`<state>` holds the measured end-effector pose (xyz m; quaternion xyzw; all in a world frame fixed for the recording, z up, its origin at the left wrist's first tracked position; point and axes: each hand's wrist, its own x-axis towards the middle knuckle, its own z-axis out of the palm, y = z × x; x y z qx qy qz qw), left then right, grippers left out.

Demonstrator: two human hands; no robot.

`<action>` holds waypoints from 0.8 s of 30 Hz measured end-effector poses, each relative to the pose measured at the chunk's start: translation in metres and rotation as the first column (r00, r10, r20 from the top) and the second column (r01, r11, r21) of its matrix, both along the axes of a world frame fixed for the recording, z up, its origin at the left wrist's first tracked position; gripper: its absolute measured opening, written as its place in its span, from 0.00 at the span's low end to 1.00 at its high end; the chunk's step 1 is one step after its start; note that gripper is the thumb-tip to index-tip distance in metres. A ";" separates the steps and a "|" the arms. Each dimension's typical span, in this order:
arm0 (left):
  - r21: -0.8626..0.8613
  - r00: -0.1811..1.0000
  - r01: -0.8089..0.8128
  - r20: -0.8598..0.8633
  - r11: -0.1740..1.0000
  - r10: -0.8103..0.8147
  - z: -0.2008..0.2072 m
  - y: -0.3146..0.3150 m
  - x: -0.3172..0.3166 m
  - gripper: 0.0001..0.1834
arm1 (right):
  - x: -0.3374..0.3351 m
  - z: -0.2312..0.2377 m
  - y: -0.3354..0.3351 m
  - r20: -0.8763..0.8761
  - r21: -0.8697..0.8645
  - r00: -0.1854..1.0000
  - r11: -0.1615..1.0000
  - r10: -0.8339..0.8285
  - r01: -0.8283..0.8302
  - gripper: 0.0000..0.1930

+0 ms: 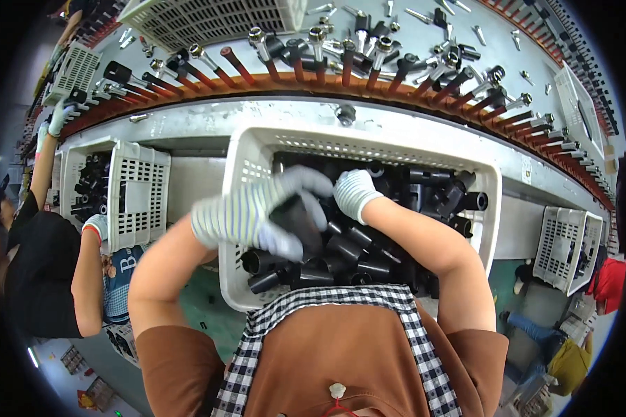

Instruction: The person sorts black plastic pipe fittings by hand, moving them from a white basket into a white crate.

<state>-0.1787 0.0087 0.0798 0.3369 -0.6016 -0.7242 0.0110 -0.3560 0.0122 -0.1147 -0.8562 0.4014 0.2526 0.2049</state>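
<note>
Up at 12 o'clock, a long grey table (195, 119). Curving along it from about 10 o'clock to 3 o'clock, an orange rack (306, 83) full of tools with red handles. Down at 6 o'clock, a brown shirt (334, 340) with a black-and-white checked apron (432, 361). In the middle, a big white basket (228, 278) with little holes in its sides. At 9 o'clock, another person (45, 271) in a black top. Close by that person, a small white basket (142, 201) with black parts inside. At 11 o'clock, on the table, a white crate (222, 24).

Left hand (257, 208): wears a striped glove, looks blurry, and hangs over the 9 o'clock side of the big white basket. Fingers spread and curved, thumb apart, around a dark blurry shape (298, 226). Cannot tell about any grip on it. Right hand (356, 196): wears a striped glove too, and reaches into the basket toward 1 o'clock. Fingers bent, tips hidden; cannot tell about any pinching.

In the basket, around both hands, a messy heap of short black tubes (348, 248). At 1 o'clock, shiny metal tools (480, 33) on the table. Smallest, at 6 o'clock, a little white charm (337, 390) on a red string.
</note>
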 end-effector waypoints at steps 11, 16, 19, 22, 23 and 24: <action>-0.336 0.693 -0.707 -0.153 0.622 0.705 0.015 -0.021 0.079 0.26 | -0.068 0.087 -0.009 0.773 -0.011 0.594 0.933 -0.220 0.360 0.15; -0.531 0.915 -0.374 -0.076 0.760 0.397 -0.046 0.002 0.037 0.28 | -0.079 0.102 -0.001 0.803 0.435 0.181 0.767 -0.568 0.472 0.16; -0.407 0.907 -0.326 0.121 0.853 0.404 -0.074 0.028 0.026 0.33 | -0.071 0.104 -0.010 0.889 0.254 0.250 0.866 -0.385 0.430 0.15; -0.483 0.815 -0.315 0.303 0.817 0.493 -0.072 0.030 0.035 0.35 | -0.059 0.116 -0.018 0.920 0.227 0.197 0.870 -0.340 0.438 0.15; -0.549 0.792 -0.242 0.365 0.800 0.490 -0.076 0.028 0.039 0.35 | -0.050 0.138 -0.017 0.836 0.416 0.149 0.787 -0.528 0.455 0.16; -0.607 0.762 -0.162 0.424 0.778 0.490 -0.081 0.027 0.043 0.35 | -0.045 0.140 -0.019 0.876 0.346 0.146 0.810 -0.460 0.474 0.18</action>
